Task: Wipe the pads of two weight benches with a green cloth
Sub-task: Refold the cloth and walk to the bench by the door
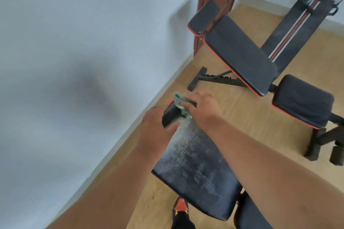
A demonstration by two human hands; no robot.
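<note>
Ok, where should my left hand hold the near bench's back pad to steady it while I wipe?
Probably its top left edge, from the wall side: the near back pad tilts up there, and the right hand wipes with the green cloth alongside.

Both bare forearms reach forward from the bottom edge, converging. Left hand (158,126) at the pad's top left edge, thumb laid across it, fingers hidden behind; blurred. Right hand (202,106) palm down, fingers curled, bunching a green cloth (179,101).

A crumpled green cloth (179,102) lies atop the near bench's streaked black pad (195,169); the far bench pad (240,53) slopes beyond.
</note>
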